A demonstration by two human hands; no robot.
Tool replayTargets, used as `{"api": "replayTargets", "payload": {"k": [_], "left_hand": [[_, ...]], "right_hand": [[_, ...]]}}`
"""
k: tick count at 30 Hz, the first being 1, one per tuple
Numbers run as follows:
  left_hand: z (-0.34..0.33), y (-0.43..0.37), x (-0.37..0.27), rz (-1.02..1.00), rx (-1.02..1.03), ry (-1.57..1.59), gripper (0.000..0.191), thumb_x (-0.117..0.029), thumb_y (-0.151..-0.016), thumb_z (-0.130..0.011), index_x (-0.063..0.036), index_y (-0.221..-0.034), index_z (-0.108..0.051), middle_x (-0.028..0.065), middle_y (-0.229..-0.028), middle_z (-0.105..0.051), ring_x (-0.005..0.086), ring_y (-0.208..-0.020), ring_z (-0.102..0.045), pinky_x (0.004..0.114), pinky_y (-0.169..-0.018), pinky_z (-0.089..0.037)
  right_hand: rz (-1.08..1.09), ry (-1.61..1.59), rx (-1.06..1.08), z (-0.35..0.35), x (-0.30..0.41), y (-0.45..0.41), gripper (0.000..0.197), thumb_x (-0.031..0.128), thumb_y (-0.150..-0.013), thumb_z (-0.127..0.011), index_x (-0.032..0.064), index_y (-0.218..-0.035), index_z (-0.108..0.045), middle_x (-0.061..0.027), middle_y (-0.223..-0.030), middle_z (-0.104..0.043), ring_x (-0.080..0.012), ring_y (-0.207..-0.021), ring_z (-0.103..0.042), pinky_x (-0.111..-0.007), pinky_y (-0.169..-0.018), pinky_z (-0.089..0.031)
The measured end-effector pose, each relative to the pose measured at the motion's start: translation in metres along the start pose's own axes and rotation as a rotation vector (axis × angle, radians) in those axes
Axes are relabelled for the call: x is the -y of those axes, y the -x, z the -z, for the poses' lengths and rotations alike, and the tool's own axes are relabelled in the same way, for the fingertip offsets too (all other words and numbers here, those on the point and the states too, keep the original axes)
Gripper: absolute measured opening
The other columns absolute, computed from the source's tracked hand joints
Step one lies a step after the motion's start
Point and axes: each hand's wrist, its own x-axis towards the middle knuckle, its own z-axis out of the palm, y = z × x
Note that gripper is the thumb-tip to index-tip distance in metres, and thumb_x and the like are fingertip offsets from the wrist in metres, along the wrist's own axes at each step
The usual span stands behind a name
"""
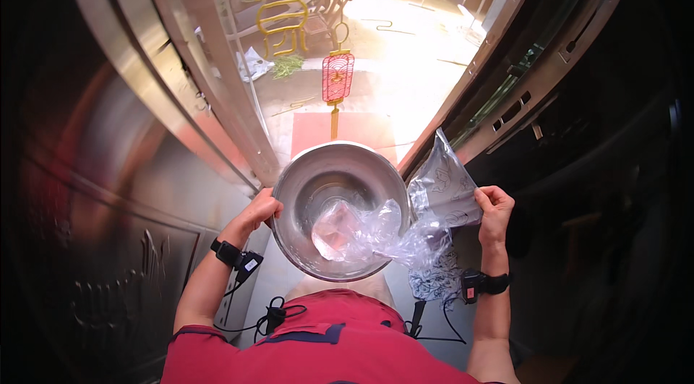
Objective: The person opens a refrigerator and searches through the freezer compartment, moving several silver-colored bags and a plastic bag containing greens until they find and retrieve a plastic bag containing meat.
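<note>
My left hand (260,210) grips the left rim of a round stainless-steel basin (320,180), which is held level in front of my waist. In the lower right of the basin sits a crumpled clear plastic bag (347,229). Its contents are hard to make out, though a pale pinkish patch shows. More crumpled clear plastic spills over the basin's right rim. My right hand (494,213), to the right of the basin, pinches the edge of a thin translucent plastic bag (444,189) with printed line drawings. Whether the two pieces of plastic are joined I cannot tell.
Before me is a doorway with a metal frame on the left (217,69) and a sliding-door edge on the right (520,96). A red lantern decoration (337,77) hangs ahead. Outside lie green stalks (287,65) and a reddish mat (309,129). Cables (276,313) dangle at my waist.
</note>
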Motion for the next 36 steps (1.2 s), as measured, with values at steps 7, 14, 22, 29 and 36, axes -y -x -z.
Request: {"api": "replayTargets", "payload": {"k": [7,14,22,29,36], "left_hand": [[0.011,-0.075,-0.064,-0.054,0.081,-0.106,0.021,0.001,-0.054,-0.045,0.0008,-0.074,-0.052,0.0037,-0.057,-0.044,0.0149,-0.044,-0.044,0.028,-0.037,-0.033],[0.032,-0.105,-0.082,0.034,-0.002,-0.022,0.024,0.0,-0.058,-0.046,0.0009,-0.081,-0.051,0.0064,-0.057,-0.047,0.0185,-0.042,-0.049,0.03,-0.034,-0.04],[0.067,-0.168,-0.111,0.032,-0.029,0.04,0.031,0.0,-0.055,-0.047,0.0026,-0.086,-0.049,0.0084,-0.06,-0.049,0.0204,-0.042,-0.05,0.03,-0.035,-0.04],[0.094,-0.189,-0.155,0.044,-0.062,0.013,0.033,-0.002,-0.054,-0.048,0.0011,-0.087,-0.051,0.0085,-0.062,-0.048,0.0203,-0.044,-0.049,0.03,-0.035,-0.04],[0.104,-0.189,-0.179,0.042,-0.094,-0.068,0.028,-0.003,-0.054,-0.048,0.0026,-0.082,-0.052,0.0068,-0.06,-0.047,0.0176,-0.044,-0.046,0.028,-0.037,-0.035]], "right_hand": [[-0.004,0.015,0.046,-0.035,-0.011,-0.07,0.004,-0.002,-0.074,-0.06,-0.0016,-0.07,-0.059,0.0042,-0.062,-0.052,-0.0019,-0.056,-0.043,-0.016,-0.052,-0.032],[-0.099,-0.079,0.049,-0.076,-0.008,-0.109,0.005,-0.003,-0.074,-0.06,-0.0009,-0.07,-0.059,0.0044,-0.062,-0.053,-0.0009,-0.054,-0.043,-0.015,-0.051,-0.031],[-0.076,-0.115,0.011,-0.123,-0.013,-0.184,0.006,-0.003,-0.074,-0.06,-0.0009,-0.068,-0.059,0.0036,-0.06,-0.053,-0.0009,-0.053,-0.043,-0.015,-0.05,-0.032],[-0.061,-0.176,-0.007,-0.161,-0.018,-0.241,0.007,-0.005,-0.073,-0.06,-0.0014,-0.067,-0.058,0.0027,-0.06,-0.053,-0.0028,-0.055,-0.044,-0.016,-0.053,-0.033],[-0.069,-0.136,-0.038,-0.169,-0.018,-0.281,0.008,-0.005,-0.071,-0.061,-0.001,-0.065,-0.059,0.0017,-0.06,-0.054,-0.0041,-0.057,-0.045,-0.018,-0.056,-0.035]]}}
